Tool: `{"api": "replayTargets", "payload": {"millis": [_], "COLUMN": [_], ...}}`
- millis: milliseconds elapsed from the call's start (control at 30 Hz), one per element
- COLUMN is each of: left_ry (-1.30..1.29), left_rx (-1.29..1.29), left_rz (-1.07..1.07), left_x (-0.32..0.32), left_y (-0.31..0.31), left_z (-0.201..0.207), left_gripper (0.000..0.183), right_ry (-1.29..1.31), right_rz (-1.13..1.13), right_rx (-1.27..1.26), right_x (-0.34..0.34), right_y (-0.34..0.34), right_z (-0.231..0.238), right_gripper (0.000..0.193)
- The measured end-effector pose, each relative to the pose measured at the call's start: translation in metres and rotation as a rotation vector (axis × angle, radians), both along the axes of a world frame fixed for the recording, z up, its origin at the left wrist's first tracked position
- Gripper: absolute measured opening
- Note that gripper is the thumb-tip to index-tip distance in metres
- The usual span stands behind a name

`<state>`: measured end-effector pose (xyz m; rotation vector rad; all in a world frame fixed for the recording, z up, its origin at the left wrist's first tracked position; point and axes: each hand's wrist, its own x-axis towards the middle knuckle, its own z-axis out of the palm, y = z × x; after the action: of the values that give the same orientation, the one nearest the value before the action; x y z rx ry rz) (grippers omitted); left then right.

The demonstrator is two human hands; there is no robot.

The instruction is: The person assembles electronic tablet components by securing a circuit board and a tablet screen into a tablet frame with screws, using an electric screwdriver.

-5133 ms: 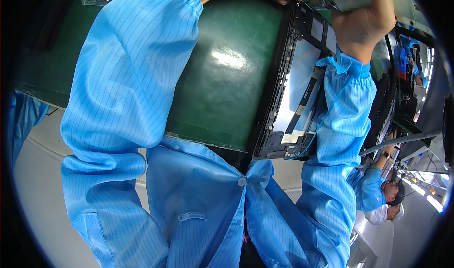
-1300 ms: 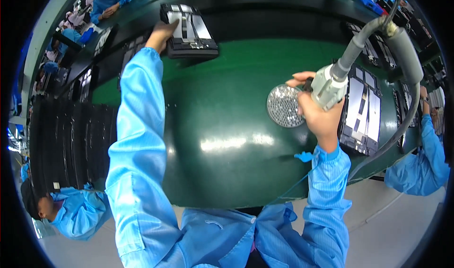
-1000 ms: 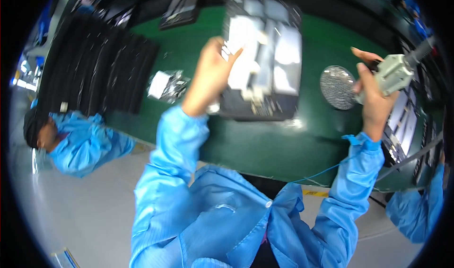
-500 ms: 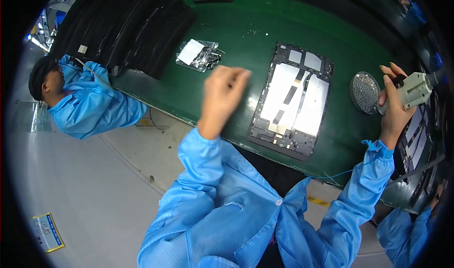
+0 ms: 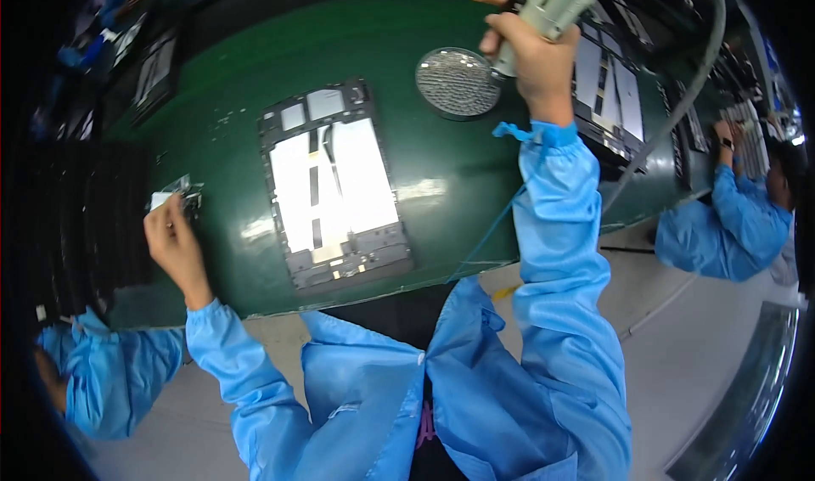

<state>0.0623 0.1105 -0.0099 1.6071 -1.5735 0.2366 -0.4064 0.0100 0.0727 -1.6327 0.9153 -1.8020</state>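
Observation:
An opened tablet (image 5: 365, 175) with silver panels and a black frame lies on the green table in front of me. In my right hand (image 5: 543, 61) is a pale electric screwdriver (image 5: 556, 4), held tilted. Its tip is at the right rim of a round clear dish (image 5: 458, 84) holding rows of tiny screws. My left hand (image 5: 177, 252) is at the left, its thumb and fingers pinched together beside a small clear bag (image 5: 188, 189) with dark little parts and a white label. Whatever the pinch may hold is too small to make out.
Black strip-like sheets (image 5: 81, 218) cover the table's left end. Another opened tablet (image 5: 607, 90) lies right of the dish, under a grey cable (image 5: 679, 112). Tiny bits (image 5: 225, 118) are scattered beyond the bag. Co-workers in blue sit at left (image 5: 127, 371) and right (image 5: 713, 235).
The view has swung right. My right hand has brought the screwdriver tip to the dish's rim. The pinched left hand is now close beside the clear bag. The tablet still lies on the table.

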Motion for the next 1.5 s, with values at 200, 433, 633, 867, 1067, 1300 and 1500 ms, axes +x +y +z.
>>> {"api": "replayTargets", "payload": {"millis": [200, 433, 633, 867, 1067, 1300, 1500], "left_ry": [0.559, 0.928, 1.036, 1.144, 1.161, 1.194, 1.213], "left_rx": [-0.143, -0.023, 0.194, 0.278, 0.254, 0.236, 0.214], "left_rz": [-0.113, -0.181, -0.283, -0.381, -0.398, -0.396, -0.421], "left_x": [-0.043, -0.098, -0.095, -0.095, -0.093, -0.094, -0.092], "left_y": [-0.034, -0.094, -0.086, -0.089, -0.094, -0.094, -0.094], "left_z": [0.029, 0.04, 0.02, 0.005, -0.003, -0.004, -0.006], "left_gripper": [0.026, 0.035, 0.039, 0.039, 0.04, 0.041, 0.038], "right_ry": [0.042, 0.012, 0.014, 0.019, 0.003, 0.01, 0.014], "right_rz": [0.057, -0.042, -0.111, -0.041, -0.073, -0.083, -0.081], "right_rx": [0.068, 0.054, 0.083, 0.118, 0.06, 0.059, 0.086], "right_x": [-0.001, -0.001, -0.004, -0.005, -0.007, -0.007, -0.006], "right_y": [-0.008, -0.013, -0.01, -0.007, -0.01, -0.011, -0.009], "right_z": [-0.016, -0.028, -0.028, -0.031, -0.032, -0.033, -0.034], "right_gripper": [0.029, 0.031, 0.031, 0.032, 0.028, 0.027, 0.027]}}
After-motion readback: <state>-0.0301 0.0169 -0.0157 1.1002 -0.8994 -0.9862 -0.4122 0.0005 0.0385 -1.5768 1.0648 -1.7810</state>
